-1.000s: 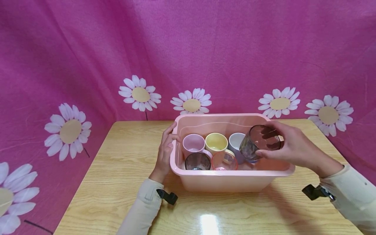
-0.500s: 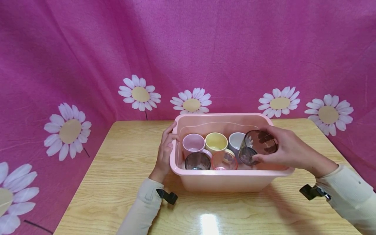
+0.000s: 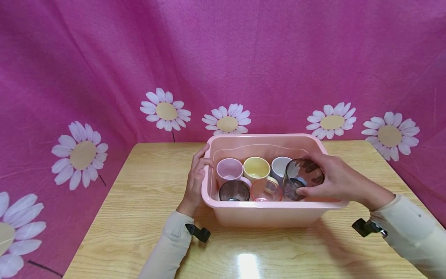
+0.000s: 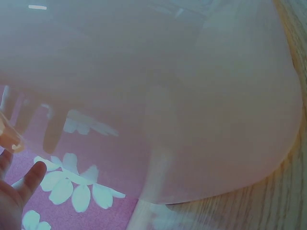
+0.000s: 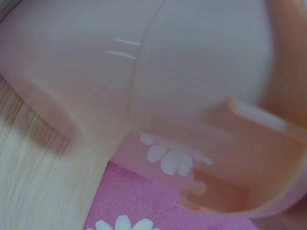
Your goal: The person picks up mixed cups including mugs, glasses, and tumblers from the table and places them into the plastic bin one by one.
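Observation:
In the head view, my right hand (image 3: 343, 180) holds a dark tinted drinking glass (image 3: 296, 179) by its side, thumb toward me and fingers at the back. The glass tilts inside the right part of a pink plastic tub (image 3: 271, 205), overlapping a white mug (image 3: 278, 166). My left hand (image 3: 194, 186) grips the tub's left rim, fingertips over the edge. A pink mug (image 3: 229, 170) and a yellow mug (image 3: 256, 169) stand in the back row. Before them sit another dark glass (image 3: 234, 192) and a clear pink-rimmed glass (image 3: 266, 192). Both wrist views mostly show the tub's outer wall (image 4: 216, 120).
The tub stands on a light wooden table (image 3: 156, 170), near its back edge. Behind and beside the table hangs a magenta cloth (image 3: 265, 69) printed with white daisies. A black strap buckle (image 3: 198, 233) sticks out from each sleeve.
My right hand has moved down and slightly left, lowering the dark glass deeper into the tub beside the white mug. The left hand stays at the rim.

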Action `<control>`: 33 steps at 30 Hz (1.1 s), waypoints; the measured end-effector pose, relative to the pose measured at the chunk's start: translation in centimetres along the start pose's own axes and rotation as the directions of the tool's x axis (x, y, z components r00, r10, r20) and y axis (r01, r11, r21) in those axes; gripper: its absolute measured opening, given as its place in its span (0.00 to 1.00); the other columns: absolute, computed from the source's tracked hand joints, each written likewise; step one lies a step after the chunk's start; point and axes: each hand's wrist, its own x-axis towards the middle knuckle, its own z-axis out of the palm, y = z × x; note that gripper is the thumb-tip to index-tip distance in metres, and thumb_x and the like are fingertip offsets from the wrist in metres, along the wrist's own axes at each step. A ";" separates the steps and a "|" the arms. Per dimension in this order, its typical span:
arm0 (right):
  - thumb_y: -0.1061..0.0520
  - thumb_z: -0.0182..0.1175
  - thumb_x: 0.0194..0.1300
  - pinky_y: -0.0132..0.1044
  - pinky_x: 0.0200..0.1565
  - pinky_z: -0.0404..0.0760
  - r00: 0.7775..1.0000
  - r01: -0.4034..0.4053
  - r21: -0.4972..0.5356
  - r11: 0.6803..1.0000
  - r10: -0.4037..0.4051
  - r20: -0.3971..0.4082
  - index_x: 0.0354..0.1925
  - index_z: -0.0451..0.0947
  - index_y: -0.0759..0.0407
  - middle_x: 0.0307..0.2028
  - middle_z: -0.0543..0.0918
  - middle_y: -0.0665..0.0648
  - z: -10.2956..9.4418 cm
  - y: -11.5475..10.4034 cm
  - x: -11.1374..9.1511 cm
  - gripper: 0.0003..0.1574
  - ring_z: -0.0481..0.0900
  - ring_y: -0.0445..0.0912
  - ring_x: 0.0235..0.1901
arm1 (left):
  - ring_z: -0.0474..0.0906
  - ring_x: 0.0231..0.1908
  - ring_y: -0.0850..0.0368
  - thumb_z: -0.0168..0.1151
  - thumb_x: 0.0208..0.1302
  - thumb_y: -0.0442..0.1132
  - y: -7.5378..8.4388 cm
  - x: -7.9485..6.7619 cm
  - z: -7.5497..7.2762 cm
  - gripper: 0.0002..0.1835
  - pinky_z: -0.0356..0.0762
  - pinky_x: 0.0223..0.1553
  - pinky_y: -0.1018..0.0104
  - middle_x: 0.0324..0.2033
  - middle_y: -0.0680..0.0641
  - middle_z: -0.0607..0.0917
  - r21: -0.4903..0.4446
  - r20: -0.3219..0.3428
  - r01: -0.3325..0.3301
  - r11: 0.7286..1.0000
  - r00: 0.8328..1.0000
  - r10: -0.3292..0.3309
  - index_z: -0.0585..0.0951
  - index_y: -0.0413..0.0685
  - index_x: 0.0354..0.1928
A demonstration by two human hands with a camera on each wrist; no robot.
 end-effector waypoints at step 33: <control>0.46 0.77 0.43 0.39 0.40 0.80 0.979 0.100 -0.038 0.994 -0.092 0.181 0.55 0.69 0.58 0.42 0.80 0.52 0.9 0.5 1.0 0.45 0.80 0.43 0.37 | 0.53 0.71 0.50 0.39 0.61 0.44 0.1 0.0 0.0 0.19 0.55 0.67 0.45 0.71 0.46 0.59 0.004 0.000 0.024 1.000 1.000 -0.024 0.72 0.35 0.40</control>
